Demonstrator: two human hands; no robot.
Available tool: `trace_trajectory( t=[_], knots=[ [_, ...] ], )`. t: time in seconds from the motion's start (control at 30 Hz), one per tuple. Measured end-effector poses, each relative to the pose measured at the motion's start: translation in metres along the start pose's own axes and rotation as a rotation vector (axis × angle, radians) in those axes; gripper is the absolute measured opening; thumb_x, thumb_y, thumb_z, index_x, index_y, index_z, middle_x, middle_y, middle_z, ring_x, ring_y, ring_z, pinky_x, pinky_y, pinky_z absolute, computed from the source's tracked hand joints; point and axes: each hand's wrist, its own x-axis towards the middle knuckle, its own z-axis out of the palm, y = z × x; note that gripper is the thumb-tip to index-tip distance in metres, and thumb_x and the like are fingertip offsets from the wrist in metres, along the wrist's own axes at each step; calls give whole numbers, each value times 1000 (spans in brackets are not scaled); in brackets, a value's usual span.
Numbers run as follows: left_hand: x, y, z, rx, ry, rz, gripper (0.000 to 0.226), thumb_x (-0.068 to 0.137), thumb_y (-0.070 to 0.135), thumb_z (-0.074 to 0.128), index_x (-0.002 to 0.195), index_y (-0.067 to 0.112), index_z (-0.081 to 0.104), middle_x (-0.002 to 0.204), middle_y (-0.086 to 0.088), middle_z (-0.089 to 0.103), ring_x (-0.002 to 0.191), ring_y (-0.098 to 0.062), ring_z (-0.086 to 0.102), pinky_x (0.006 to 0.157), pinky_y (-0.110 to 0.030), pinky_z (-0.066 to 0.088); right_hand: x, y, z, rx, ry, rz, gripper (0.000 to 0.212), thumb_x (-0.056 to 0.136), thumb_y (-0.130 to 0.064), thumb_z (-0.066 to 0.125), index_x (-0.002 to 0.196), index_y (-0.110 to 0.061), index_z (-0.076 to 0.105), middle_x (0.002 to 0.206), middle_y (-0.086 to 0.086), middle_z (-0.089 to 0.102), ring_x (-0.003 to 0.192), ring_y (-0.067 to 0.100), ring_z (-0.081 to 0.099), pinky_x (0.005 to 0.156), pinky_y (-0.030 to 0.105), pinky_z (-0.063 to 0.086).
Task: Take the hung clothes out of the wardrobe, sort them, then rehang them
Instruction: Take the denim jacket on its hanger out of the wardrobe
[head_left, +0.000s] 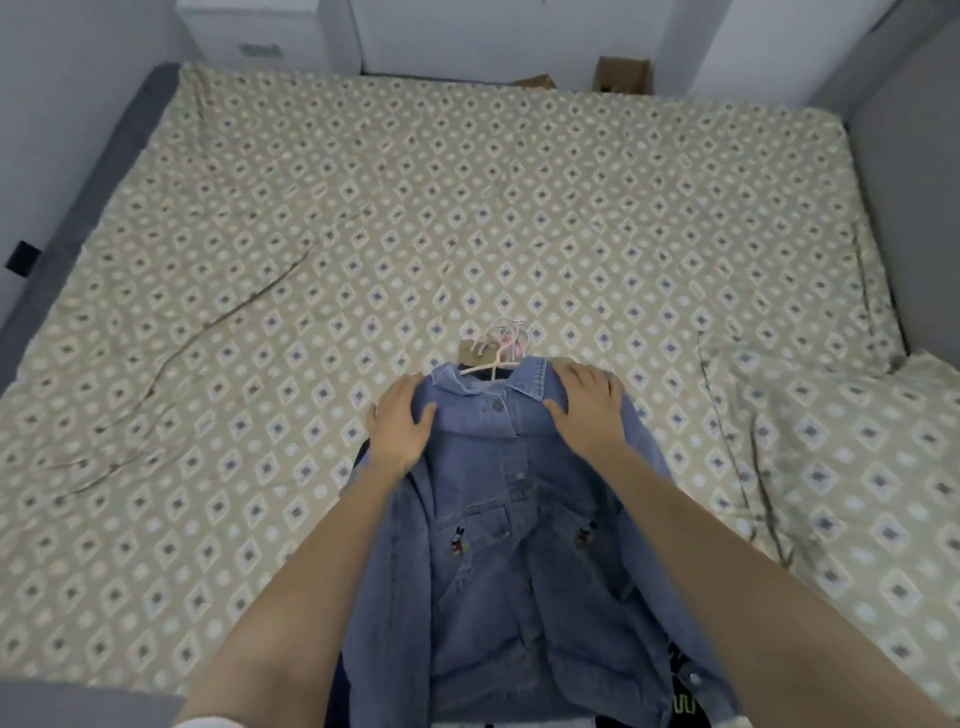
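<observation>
The bed (208, 312) filled nearly the whole view, its diamond-print sheet rucked into ridges toward 9 o'clock and 3 o'clock. Clothes dragged across it would likely catch on those folds and bunch.

The denim jacket (498, 519) lay front up at 6 o'clock near the bed's near edge, on top of at least one dark garment (680, 675). Its hem ran out of view, so if it hung over the edge the pile could slide off once the weight on it was lifted.

The left hand (402, 415) and right hand (587, 405) each rested on a shoulder of the jacket. The fingers were spread and laid flat, pressing rather than pinching. With no real grip, a lift from there would probably leave the jacket behind or pull it off its hanger.

The hangers (501, 338) were bunched just past the collar toward 12 o'clock, hooks overlapping. They could tangle and bring several garments up together.

A white box (260, 49) at 11 o'clock carried a grey mark too blurred to read. Each chest pocket bore a small embroidered cartoon mouse (457, 540), with no lettering legible. White marks on the dark garment could not be read either.
</observation>
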Motion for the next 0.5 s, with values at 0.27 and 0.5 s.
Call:
trace_trajectory(
  t=[0.27,0.5],
  knots=[
    [-72,13,-21,163,18,-4,57,104,36,42,156,27,21,164,-1,17,152,-22,11,120,-48,-1,-40,-43,-8,-29,-126,-157,63,102,-50,35,157,-24,15,164,4,10,151,26,2,122,48,0],
    [-164,1,-54,220,116,-140,59,103,46,31,157,26,19,166,0,11,153,-20,3,120,-45,-6,-80,-102,-32,-110,-177,-373,64,102,-51,35,157,-27,12,164,5,10,151,28,3,122,48,2]
  ],
)
